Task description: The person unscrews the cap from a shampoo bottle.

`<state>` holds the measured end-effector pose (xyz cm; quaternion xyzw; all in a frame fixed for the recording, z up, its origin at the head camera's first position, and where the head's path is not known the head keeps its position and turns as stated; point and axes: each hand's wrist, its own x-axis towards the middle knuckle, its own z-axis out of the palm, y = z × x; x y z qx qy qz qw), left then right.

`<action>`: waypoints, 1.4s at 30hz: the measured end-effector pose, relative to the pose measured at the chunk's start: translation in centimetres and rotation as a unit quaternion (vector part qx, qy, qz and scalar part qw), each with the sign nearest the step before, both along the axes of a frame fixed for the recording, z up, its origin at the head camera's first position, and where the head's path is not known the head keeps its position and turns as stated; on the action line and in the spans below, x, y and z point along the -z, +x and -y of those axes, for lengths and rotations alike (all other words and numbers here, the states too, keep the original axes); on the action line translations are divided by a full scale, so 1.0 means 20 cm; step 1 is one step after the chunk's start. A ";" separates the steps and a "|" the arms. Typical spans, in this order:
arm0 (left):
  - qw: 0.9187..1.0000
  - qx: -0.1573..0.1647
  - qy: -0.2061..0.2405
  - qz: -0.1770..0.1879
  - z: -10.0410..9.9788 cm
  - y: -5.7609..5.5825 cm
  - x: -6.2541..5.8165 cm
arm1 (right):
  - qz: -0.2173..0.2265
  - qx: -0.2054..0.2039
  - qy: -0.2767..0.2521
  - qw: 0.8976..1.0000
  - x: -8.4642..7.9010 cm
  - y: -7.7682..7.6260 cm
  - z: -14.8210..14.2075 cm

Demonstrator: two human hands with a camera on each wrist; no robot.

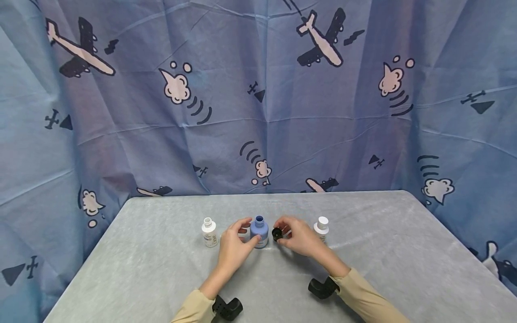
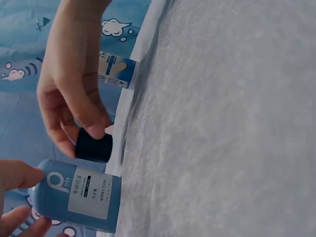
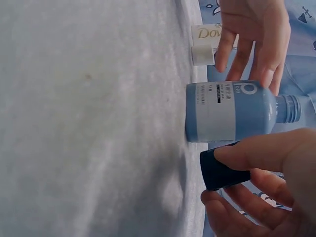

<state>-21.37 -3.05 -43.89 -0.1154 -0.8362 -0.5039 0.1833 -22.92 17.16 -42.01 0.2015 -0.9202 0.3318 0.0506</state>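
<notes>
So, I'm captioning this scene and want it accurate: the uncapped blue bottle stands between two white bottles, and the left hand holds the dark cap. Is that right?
Not quite: the right hand holds the dark cap, as the head view shows. The uncapped blue bottle does stand between two white bottles.

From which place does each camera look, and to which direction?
Head: head-worn, facing forward and down at the table; left hand, right hand and sleeves show.
Left wrist: wrist-worn, facing the blue bottle; left fingers at the edge, right hand opposite.
Right wrist: wrist-worn, facing the black cap; right fingers near, left hand beyond.
Wrist views share blue bottle and black cap.
</notes>
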 end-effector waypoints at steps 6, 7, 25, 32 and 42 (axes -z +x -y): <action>1.000 0.003 -0.011 -0.010 0.01 0.01 -0.01 | 0.007 -0.012 0.009 1.000 0.02 0.00 -0.01; 1.000 0.003 -0.012 -0.011 0.02 0.01 0.00 | 0.006 -0.015 0.011 1.000 0.02 0.00 -0.01; 0.999 0.008 0.021 -0.028 0.03 0.04 -0.03 | 0.002 0.000 0.029 1.000 0.02 0.02 0.00; 0.999 0.015 0.023 -0.033 0.01 0.08 -0.05 | -0.059 0.017 0.038 0.997 -0.03 0.09 0.00; 0.997 0.062 0.037 -0.029 -0.06 0.14 -0.08 | -0.176 0.035 0.033 0.983 -0.07 0.18 -0.05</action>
